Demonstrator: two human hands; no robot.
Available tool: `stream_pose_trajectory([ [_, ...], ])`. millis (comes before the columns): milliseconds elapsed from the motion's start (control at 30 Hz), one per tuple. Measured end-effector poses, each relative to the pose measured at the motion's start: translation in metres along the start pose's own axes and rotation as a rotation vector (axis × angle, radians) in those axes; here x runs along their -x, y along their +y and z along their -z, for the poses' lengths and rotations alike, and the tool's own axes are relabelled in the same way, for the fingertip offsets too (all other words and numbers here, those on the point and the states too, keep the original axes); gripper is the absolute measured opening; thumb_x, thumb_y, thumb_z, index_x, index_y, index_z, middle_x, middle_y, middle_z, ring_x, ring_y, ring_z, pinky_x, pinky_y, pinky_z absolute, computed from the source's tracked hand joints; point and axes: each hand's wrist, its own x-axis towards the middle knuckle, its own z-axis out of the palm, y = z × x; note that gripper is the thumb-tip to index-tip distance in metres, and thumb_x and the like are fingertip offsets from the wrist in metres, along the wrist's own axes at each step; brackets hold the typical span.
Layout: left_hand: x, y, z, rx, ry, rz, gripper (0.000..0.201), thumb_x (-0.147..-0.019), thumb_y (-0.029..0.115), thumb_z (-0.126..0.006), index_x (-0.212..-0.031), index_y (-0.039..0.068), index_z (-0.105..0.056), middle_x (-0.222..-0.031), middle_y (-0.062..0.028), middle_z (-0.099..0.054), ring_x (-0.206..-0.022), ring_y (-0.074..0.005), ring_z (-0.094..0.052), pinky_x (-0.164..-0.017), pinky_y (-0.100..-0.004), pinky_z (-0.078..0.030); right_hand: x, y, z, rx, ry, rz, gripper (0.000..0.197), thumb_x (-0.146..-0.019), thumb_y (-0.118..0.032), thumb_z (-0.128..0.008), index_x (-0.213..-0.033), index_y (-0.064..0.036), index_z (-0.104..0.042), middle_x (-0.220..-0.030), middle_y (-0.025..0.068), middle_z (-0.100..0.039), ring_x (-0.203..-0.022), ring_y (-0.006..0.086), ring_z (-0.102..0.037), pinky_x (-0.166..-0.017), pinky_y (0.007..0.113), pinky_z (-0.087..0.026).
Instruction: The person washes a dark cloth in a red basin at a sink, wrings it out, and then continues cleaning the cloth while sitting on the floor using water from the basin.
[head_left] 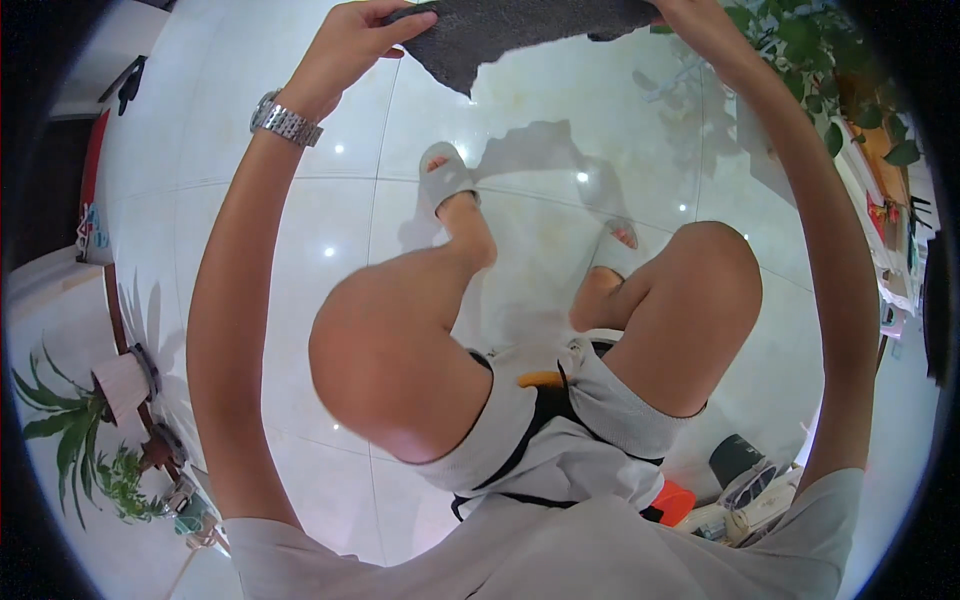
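A dark grey cloth [530, 28] is stretched between my two raised hands at the top of the view; its upper part lies beyond the picture's edge. My left hand [358, 45] pinches its left end between thumb and fingers, and a metal-band watch [286, 120] sits on that wrist. At the cloth's right end is my right hand [700, 22], closed on the corner, its fingertips partly cut off by the frame. The lower edge of the cloth hangs uneven, with a pointed flap on the left.
Below are my bent legs and feet in grey slippers [447, 178] on a glossy white tiled floor [330, 215]. Potted plants [75, 425] stand at the left; a leafy plant [800, 50] is at the upper right. Beside my right hip lie an orange item [675, 500] and assorted objects.
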Motion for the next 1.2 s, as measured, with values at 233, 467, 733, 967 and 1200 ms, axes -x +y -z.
stream_pose_trajectory([
  [233, -0.073, 0.013, 0.022, -0.209, -0.137, -0.036, 0.034, -0.093, 0.032, -0.063, -0.111, 0.003, -0.07, -0.091, -0.0017, -0.069, -0.082, -0.0066, -0.06, -0.079, -0.0249, -0.048, -0.031, 0.029, 0.032, 0.111, -0.007, -0.105, 0.023, -0.093, -0.022, -0.054, -0.101, -0.004, -0.066, -0.085, -0.0006, -0.061, -0.079, 0.009, -0.055, -0.071, 0.026, -0.046],
  [467, -0.155, 0.02, 0.004, -0.368, -0.37, -0.013, 0.029, -0.093, 0.028, -0.063, -0.105, 0.003, -0.072, -0.082, 0.0003, -0.068, -0.075, -0.0047, -0.054, -0.072, -0.0237, -0.045, -0.032, 0.101, 0.037, -0.138, -0.043, -0.099, 0.024, -0.094, -0.019, -0.053, -0.108, -0.0027, -0.064, -0.093, -0.0005, -0.064, -0.088, 0.0089, -0.059, -0.08, 0.026, -0.049],
  [733, -0.218, 0.004, -0.008, -0.485, -0.563, -0.011, 0.02, -0.09, 0.015, -0.066, -0.1, 0.0, -0.072, -0.077, -0.0109, -0.071, -0.068, -0.0132, -0.062, -0.068, -0.0293, -0.05, -0.063, 0.126, 0.015, -0.216, 0.018, -0.199, 0.026, -0.088, -0.016, -0.051, -0.1, -0.0002, -0.067, -0.083, 0.0102, -0.065, -0.07, 0.0197, -0.063, -0.06, 0.031, -0.054],
  [967, -0.26, -0.051, -0.03, -0.374, -0.319, 0.061, 0.022, -0.091, 0.016, -0.063, -0.103, -0.002, -0.07, -0.082, -0.0094, -0.072, -0.075, -0.0115, -0.07, -0.057, -0.026, -0.055, -0.121, 0.161, -0.015, -0.564, 0.211, -0.434, 0.03, -0.09, -0.019, -0.049, -0.093, 0.0063, -0.064, -0.084, 0.0066, -0.058, -0.074, 0.0167, -0.063, -0.064, 0.03, -0.061],
  [1200, -0.309, -0.075, -0.066, 0.028, 0.109, 0.055, 0.021, -0.091, 0.012, -0.06, -0.106, 0.0, -0.07, -0.089, -0.0127, -0.072, -0.077, -0.0175, -0.07, -0.062, -0.0287, -0.058, -0.186, 0.198, -0.007, -0.223, 0.574, -0.205, 0.024, -0.09, -0.017, -0.053, -0.097, -0.0015, -0.07, -0.077, 0.0033, -0.065, -0.074, 0.0102, -0.059, -0.066, 0.025, -0.048],
])
